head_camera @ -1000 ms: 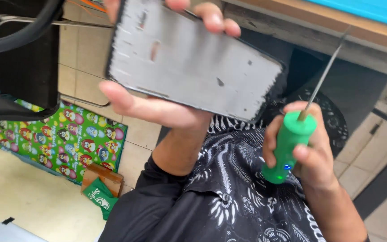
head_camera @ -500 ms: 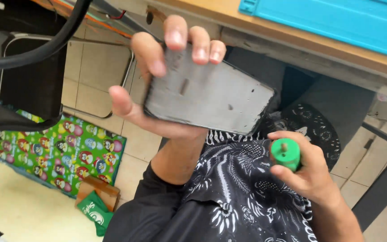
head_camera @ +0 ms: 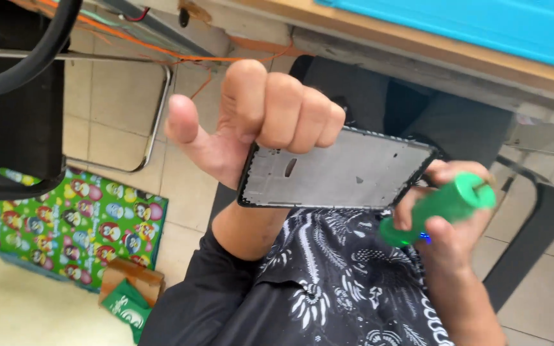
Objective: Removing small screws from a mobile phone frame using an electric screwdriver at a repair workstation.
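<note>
While left hand (head_camera: 251, 122) grips grey phone frame (head_camera: 347, 176), right hand (head_camera: 450, 224) holds green screwdriver (head_camera: 440, 208).

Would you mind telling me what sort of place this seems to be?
Probably a small repair bench for phones. The left hand grips a bare phone frame, the right hand holds a green-handled screwdriver, and a blue work mat lies on the wooden table above a tiled floor.

Phone frame (head_camera: 347, 176): matt grey metal, black plastic rim. Screwdriver handle (head_camera: 440, 206): smooth green plastic. Table edge (head_camera: 418, 45), 12 o'clock: bare wood.
</note>
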